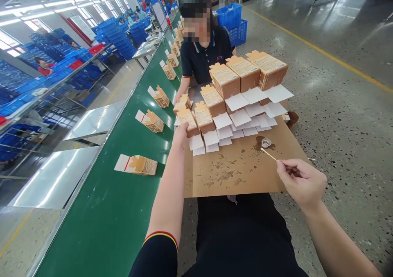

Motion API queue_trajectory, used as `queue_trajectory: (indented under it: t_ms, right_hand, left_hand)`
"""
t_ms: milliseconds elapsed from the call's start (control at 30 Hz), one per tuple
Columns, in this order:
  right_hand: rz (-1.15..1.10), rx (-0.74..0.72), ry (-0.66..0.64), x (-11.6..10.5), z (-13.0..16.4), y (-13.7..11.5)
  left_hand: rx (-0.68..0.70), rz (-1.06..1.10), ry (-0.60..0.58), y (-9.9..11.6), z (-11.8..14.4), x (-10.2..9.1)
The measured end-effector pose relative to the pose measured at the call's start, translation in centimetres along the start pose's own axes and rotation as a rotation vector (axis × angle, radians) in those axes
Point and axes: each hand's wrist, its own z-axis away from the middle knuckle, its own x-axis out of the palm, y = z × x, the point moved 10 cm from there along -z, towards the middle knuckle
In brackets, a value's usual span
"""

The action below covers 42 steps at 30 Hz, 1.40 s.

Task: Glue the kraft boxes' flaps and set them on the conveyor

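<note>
At frame centre, the left hand (180,131) grips the nearest brown carton (188,120) on the cardboard sheet (242,170). At lower right, the right hand (302,182) has its fingers pinched together on a thin stick (268,154) near a small cup (266,143).

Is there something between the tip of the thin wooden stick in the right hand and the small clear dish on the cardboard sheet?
Nothing visible. The thin wooden stick, pinched in the right hand, ends just beside the small clear dish on the stained brown cardboard sheet; only bare cardboard lies between.
</note>
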Motion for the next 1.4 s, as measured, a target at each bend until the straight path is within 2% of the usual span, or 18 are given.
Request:
queue_trajectory:
  t_ms: [100, 167, 233, 333, 400, 467, 567, 800, 933, 1067, 1200, 1400]
  right_hand:
    - [-0.019, -0.002, -0.022, -0.5, 0.3, -0.3]
    - [-0.054, 0.012, -0.086, 0.4, 1.1, -0.9]
    - [-0.103, 0.029, -0.202, 2.6, 2.7, -1.6]
    - [-0.150, 0.024, -0.414, 7.7, 6.3, -2.9]
    - [-0.167, -0.008, -0.493, 10.5, 8.6, -3.4]
    - [-0.182, -0.045, -0.544, 12.6, 10.4, -3.6]
    - [-0.186, -0.111, -0.602, 14.1, 12.2, -3.8]
    - [-0.121, -0.200, -0.687, 14.4, 14.6, -4.1]
    - [-0.111, -0.212, -0.681, 14.2, 14.3, -3.8]
    - [-0.102, -0.167, -0.590, 13.3, 12.5, -3.2]
    - [-0.131, -0.109, -0.458, 11.4, 10.6, -3.1]
    - [-0.136, -0.032, -0.352, 8.6, 8.9, -2.7]
  left_hand:
    - [-0.002, 0.027, 0.025, -0.6, 4.1, -3.9]
    - [-0.012, 0.091, 0.005, -1.8, 7.9, -6.3]
    - [-0.080, 0.142, -0.038, -3.9, 12.0, -7.7]
    - [-0.230, 0.142, -0.041, -7.8, 16.7, -8.8]
    - [-0.275, 0.118, -0.025, -9.3, 18.2, -8.9]
    - [-0.276, 0.093, -0.029, -9.8, 18.6, -8.7]
    - [-0.264, 0.066, -0.034, -9.7, 18.4, -8.6]
    - [-0.239, 0.017, -0.007, -9.8, 18.4, -8.9]
    - [-0.242, -0.001, 0.009, -9.6, 18.5, -8.9]
    - [-0.197, -0.062, 0.029, -8.8, 18.8, -8.8]
    - [-0.060, -0.223, 0.038, -7.8, 20.2, -8.3]
    - [0.025, -0.491, 0.051, -8.6, 22.9, -8.4]
